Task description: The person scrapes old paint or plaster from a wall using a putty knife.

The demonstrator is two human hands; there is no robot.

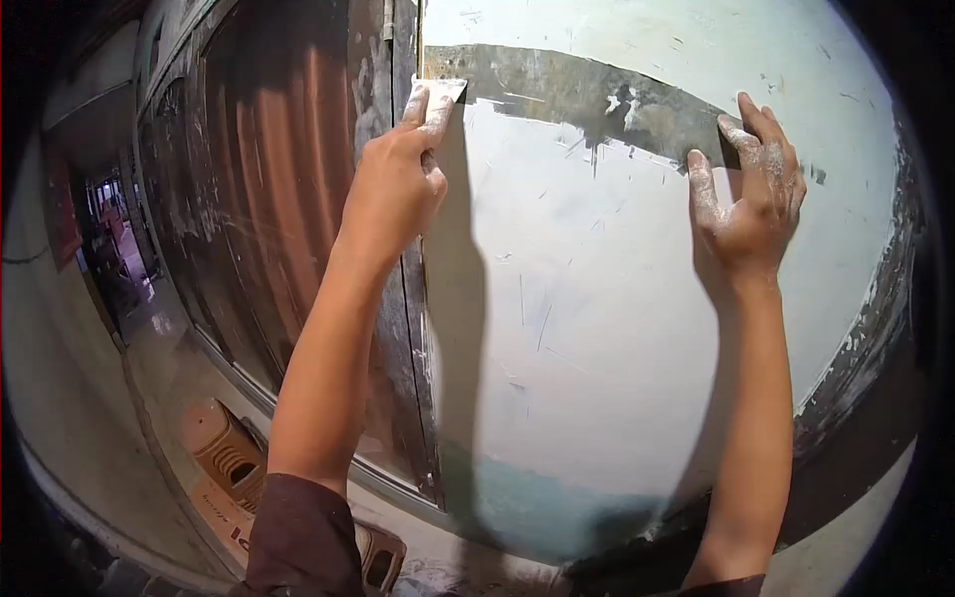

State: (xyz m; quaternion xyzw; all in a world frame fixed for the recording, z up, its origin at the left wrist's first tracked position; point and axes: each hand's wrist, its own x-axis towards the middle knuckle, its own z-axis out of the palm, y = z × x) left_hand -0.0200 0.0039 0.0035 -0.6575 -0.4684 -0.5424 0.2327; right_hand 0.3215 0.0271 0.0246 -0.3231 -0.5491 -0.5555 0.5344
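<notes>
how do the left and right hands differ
The left hand grips a whitish blade, two fingers laid along it; the right hand shows no tool, its fingers spread. The left is at the grey band's left end, the right at its right end. Both have white-smeared fingers.

A: And up at eleven o'clock, the left hand [403, 169] had a pale flat blade [453, 90] up against the dark strip [557, 90]!
B: What about the right hand [761, 194]?
A: Out at two o'clock, fingers spread at the strip's other end, white residue on both hands!
B: And the white panel [597, 269]?
A: Scratched below the strip, with a greenish patch [547, 502] down at five!
B: Anything further out?
A: Reddish-brown streaks [288, 149] showed at ten, and brown slotted objects [229, 453] sat low at eight!
</notes>
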